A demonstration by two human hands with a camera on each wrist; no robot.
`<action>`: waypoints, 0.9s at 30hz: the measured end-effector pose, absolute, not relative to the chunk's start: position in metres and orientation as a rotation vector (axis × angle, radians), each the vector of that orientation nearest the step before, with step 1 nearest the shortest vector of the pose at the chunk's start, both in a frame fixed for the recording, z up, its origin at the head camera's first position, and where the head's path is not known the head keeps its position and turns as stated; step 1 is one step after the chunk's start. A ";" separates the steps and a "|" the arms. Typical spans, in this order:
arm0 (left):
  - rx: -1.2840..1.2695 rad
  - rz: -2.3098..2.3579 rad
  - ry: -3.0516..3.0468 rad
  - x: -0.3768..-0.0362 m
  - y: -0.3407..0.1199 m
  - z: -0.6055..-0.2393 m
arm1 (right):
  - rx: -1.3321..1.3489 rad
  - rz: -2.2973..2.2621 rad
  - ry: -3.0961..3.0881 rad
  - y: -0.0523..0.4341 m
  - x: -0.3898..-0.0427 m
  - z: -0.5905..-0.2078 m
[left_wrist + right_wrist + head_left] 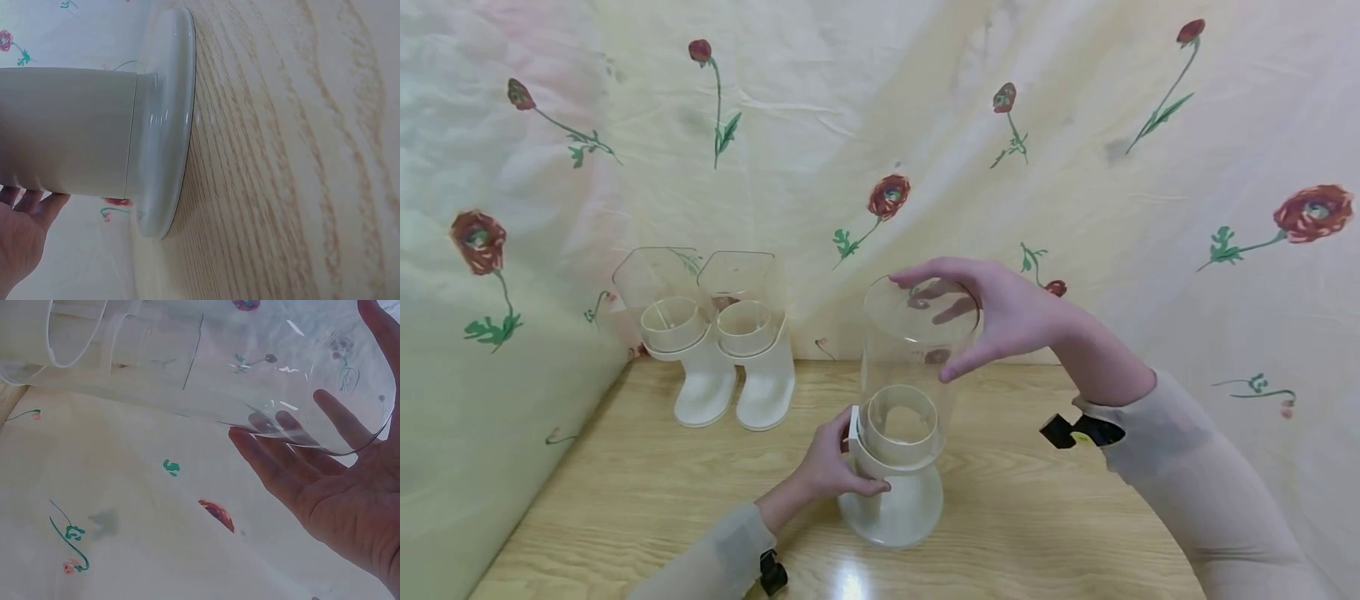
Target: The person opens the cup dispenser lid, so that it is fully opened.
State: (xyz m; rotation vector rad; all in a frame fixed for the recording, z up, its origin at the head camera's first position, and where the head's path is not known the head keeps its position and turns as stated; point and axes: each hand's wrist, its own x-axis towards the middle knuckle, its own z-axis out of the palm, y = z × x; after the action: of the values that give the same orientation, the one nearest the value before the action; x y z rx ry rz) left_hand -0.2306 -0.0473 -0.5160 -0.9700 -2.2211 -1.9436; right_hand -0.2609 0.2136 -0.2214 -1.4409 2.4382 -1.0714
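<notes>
Left hand (831, 462) clamped on the white stand (891, 508), which I see on the table (1015, 467); right hand (1011, 304) spread about the top of the upright clear cylinder (883, 358), whether gripping I cannot tell. Two similar stands (767, 387), back left.

The round-based stand (891, 515) is glossy white; the ring (901, 450) in it is cream, and the cylinder (891, 358) at its top is colourless and see-through. Beneath the stand, the table (1045, 521) shows pale tan wood with wavy, darker grain. Behind the stand, the cream curtain (812, 146) carries red poppies (889, 197) on green stems. Left of the stand, two other stands (766, 396) are white. Right of the stand, a greyish-beige sleeve (1217, 500) meets a black device (1060, 432).
</notes>
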 end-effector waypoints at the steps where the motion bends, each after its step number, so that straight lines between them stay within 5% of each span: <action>1: -0.973 -1.945 -2.220 -0.231 -0.048 -0.516 | -1.419 -1.077 2.435 0.214 -0.263 -0.221; 20: -1.011 -1.922 -2.233 -0.233 -0.050 -0.517 | -1.496 -1.074 2.498 0.216 -0.247 -0.216; 27: -1.073 -1.936 -2.236 -0.234 -0.052 -0.515 | -1.334 -1.185 2.539 0.226 -0.242 -0.210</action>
State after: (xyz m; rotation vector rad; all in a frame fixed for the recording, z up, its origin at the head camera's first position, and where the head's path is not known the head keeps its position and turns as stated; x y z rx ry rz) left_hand -0.2337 -0.0516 -0.5149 -1.0728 -2.2358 -1.9356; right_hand -0.2416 0.2265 -0.2101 -1.3344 2.5390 -1.1853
